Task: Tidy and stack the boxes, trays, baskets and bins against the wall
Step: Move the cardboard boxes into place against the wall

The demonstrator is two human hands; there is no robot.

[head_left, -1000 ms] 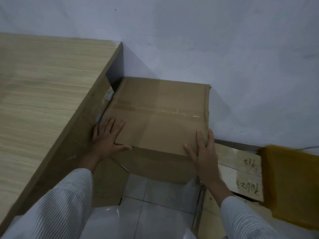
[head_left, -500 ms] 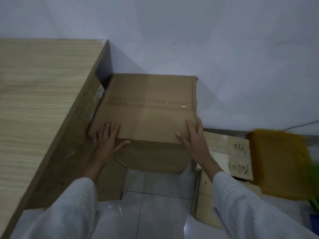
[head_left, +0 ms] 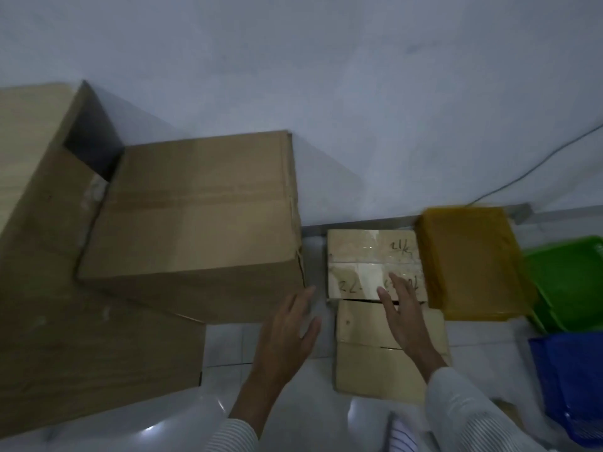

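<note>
A large taped cardboard box (head_left: 195,223) stands against the white wall beside a taller wood-grain cabinet (head_left: 29,177). To its right lie a small taped box with handwritten numbers (head_left: 362,265) and another small cardboard box (head_left: 365,350) in front of it. My left hand (head_left: 287,331) hovers open over the gap between the large box and the small ones, touching nothing. Fingers spread, my right hand (head_left: 404,314) reaches over the small boxes, its fingertips at the numbered box's front edge.
A yellow-wrapped box (head_left: 470,262) sits right of the numbered box, against the wall. Green trays (head_left: 567,282) and a blue basket (head_left: 574,386) lie at the far right. A cable (head_left: 535,168) runs down the wall. Glossy floor tiles (head_left: 228,344) show in front.
Both hands have left the large box and moved right toward the small boxes. The view has swung right, bringing the green trays and blue basket into sight.
</note>
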